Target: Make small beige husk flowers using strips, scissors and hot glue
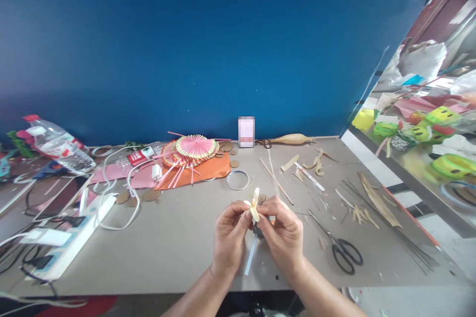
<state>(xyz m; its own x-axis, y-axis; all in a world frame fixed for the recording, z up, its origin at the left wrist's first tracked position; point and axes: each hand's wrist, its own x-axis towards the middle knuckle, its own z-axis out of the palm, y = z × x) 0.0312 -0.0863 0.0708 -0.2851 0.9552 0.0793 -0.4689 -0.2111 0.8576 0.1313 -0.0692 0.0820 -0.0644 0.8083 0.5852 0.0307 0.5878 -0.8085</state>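
A small pale-yellow flower (255,199), its petals like dried husk strips, is pinched between the fingertips of both my hands over the table's front middle. My left hand (229,233) is closed on its left side. On the other side, the thumb and forefinger of my right hand (284,233) are closed at the petals' base. A pale bluish strip (251,257) hangs down below the flower, between the hands; its upper end is hidden. Something dark and orange shows just behind the fingers, too covered to make out. Black-handled scissors (342,250) lie open to the right of my right hand.
Dried husk pieces (377,200) and thin wires (412,250) lie at the right. A white marker-like stick (310,177) and a clear tape ring (238,180) are further back. Pink paper fans (197,147), a power strip (80,240), cables and bottles (63,148) occupy the left. A blue wall (223,49) rises behind.
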